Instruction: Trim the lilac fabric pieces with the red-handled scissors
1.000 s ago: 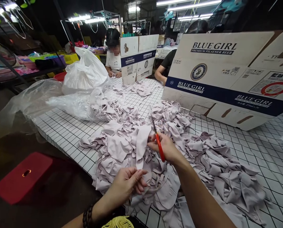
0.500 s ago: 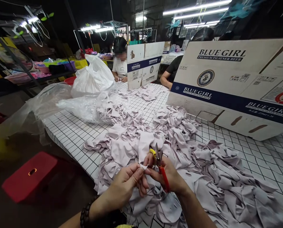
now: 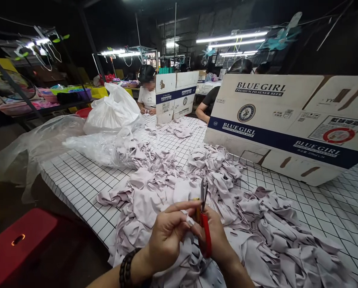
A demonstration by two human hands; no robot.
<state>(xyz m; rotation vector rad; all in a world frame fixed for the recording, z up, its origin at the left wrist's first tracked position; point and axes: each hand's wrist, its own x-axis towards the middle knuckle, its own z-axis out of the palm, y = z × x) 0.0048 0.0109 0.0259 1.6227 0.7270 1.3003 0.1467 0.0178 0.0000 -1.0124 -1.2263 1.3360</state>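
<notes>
My left hand, with a dark bead bracelet at the wrist, pinches a small pale fabric piece. Close beside it, my right hand is closed around red-handled scissors, whose blades point up and away from me, slightly parted. A yellow band shows around a finger by the scissors. The right fingertips are near the fabric piece; whether they grip it too is hard to tell. Under both hands spreads a heap of pale pinkish-grey fabric pieces.
A grid-patterned tablecloth covers the table. White plastic bags lie at the left. A large beer carton stands at the right, a smaller carton farther back. A red stool is lower left. Two people sit across the table.
The view has tilted up and turned slightly right. My left hand has rolled so its back faces up more, fingers nearer the scissors. The fabric piece stays between my hands.
</notes>
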